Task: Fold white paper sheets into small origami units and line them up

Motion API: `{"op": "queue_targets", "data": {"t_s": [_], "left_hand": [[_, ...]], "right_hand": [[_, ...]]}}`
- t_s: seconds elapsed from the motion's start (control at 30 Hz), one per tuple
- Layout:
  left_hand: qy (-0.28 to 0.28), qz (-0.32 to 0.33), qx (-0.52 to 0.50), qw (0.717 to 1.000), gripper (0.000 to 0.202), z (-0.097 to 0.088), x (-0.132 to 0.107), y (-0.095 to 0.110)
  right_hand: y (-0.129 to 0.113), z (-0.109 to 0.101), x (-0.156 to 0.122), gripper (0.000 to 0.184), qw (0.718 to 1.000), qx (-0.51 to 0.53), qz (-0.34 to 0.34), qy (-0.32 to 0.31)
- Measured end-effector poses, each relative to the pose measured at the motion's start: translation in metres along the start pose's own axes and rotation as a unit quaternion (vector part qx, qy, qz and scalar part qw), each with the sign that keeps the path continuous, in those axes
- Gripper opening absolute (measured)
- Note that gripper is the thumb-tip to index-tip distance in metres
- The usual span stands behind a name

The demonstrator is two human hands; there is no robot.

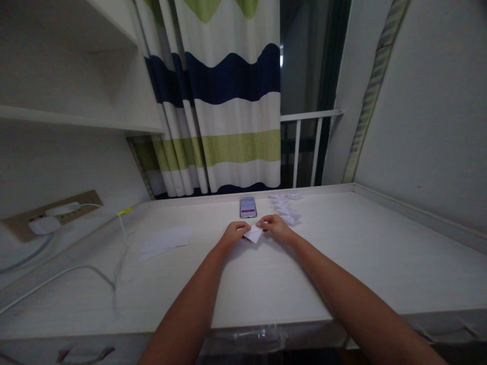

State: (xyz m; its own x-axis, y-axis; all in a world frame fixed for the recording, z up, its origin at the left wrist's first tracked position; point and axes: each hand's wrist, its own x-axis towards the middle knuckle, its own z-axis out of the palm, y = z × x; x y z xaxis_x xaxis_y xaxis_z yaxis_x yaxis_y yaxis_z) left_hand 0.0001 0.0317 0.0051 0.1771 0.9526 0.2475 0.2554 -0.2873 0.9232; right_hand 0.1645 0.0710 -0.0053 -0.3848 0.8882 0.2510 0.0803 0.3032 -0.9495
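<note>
A small folded piece of white paper (pixel 254 234) is pinched between my two hands, a little above or on the desk; I cannot tell which. One side is gripped by my left hand (pixel 235 233), its thumb lying on top. On the opposite side, my right hand (pixel 276 227) has thumb and fingers closed on the paper's upper corner. The lower end of the paper comes to a point. Just beyond the hands lies a phone (pixel 248 208) with its screen lit. Several folded white paper pieces (pixel 284 207) sit in a row behind my right hand.
Flat white sheets (pixel 167 240) lie on the desk (pixel 266 299) to the left. A white cable (pixel 91 267) runs from the wall sockets (pixel 57 213) across the left side. A curtain (pixel 236 116) hangs behind, and a shelf (pixel 76 119) juts out at upper left.
</note>
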Motion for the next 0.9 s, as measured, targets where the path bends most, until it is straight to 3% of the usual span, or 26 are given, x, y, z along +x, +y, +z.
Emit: {"op": "queue_targets", "data": {"t_s": [0.27,0.57,0.9], "left_hand": [[0.015,0.015,-0.006,1.000,0.031,-0.002,0.002,-0.004],[0.037,-0.028,-0.032,0.998,0.039,-0.006,0.007,-0.011],[0.047,-0.037,-0.027,0.998,0.040,-0.006,0.006,-0.009]], "right_hand": [[-0.003,-0.003,0.001,0.030,0.999,0.042,0.020,0.010],[-0.003,-0.013,0.005,0.029,0.995,0.066,0.028,0.063],[-0.002,-0.017,0.005,0.035,0.994,0.071,0.021,0.078]]}}
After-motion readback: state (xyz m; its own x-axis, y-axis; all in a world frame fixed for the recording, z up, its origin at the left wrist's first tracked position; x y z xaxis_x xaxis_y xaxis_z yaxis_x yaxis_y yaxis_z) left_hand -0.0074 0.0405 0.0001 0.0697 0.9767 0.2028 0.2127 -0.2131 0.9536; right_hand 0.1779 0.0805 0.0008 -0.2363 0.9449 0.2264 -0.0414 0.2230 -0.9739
